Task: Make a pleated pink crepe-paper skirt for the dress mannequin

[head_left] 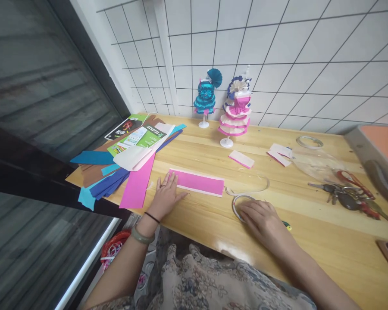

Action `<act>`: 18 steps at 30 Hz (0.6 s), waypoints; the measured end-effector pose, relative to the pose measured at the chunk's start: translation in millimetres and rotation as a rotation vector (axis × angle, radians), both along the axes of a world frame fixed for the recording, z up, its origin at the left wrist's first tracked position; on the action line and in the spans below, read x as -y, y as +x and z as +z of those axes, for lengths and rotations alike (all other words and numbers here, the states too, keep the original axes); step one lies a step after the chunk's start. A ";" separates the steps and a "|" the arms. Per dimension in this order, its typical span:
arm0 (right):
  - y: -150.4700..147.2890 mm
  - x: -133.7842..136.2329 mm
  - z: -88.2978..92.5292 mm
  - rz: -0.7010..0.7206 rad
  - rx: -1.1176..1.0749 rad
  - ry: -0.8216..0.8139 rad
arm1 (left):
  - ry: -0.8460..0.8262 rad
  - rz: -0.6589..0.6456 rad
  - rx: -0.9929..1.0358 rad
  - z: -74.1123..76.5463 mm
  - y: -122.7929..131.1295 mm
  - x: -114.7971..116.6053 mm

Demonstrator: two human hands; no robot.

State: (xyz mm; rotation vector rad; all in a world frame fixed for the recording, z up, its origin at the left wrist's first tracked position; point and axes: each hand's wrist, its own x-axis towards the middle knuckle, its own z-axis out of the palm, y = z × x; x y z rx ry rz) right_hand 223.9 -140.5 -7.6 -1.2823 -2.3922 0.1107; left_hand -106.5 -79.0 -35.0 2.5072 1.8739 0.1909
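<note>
- Grey slatted panelling (35, 86) stands at the far left, dark beside the pale wooden tabletop (197, 217), whose grain shows plainly and whose near edge catches a shine.
- White tiled wall (278, 43), ruled with dark joints, rises along the table's far side.
- On the table's left lies a heap of paper strips (93, 158) in blue, teal and brown, topped by printed packets (151, 137); a pink sheet (137, 187) extends from it toward the near edge.
- The person's left hand (166, 189) is laid flat, fingers extended, its fingertips on the left end of a pink strip with pale edges. It grasps nothing.
- That pink strip (198, 182) lies flat between the two hands, well apart from the right one.
- Beyond it, near the wall, stand paper-dressed figures, one teal (204, 98), one pink and cream (235, 120).
- A thin pale band (250, 192) curls between the strip's right end and a tape ring (235, 207).
- The right hand (261, 217) rests over that ring, fingers partly curled; whether it grips the ring cannot be told.
- Farther right lie paper scraps (283, 150), a bunch of keys (347, 199) and a grey-sided container (371, 157).
</note>
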 end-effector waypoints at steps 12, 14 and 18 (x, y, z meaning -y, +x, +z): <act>-13.4 5.8 6.8 -0.095 0.087 -0.049 | -0.034 0.058 0.442 2.7 -7.5 -13.0; -14.4 6.8 7.3 -0.115 0.111 -0.058 | -0.025 -0.001 0.422 4.7 0.8 -21.3; -13.0 7.3 6.3 -0.138 0.167 -0.064 | -0.005 -0.193 0.346 11.0 25.5 -45.1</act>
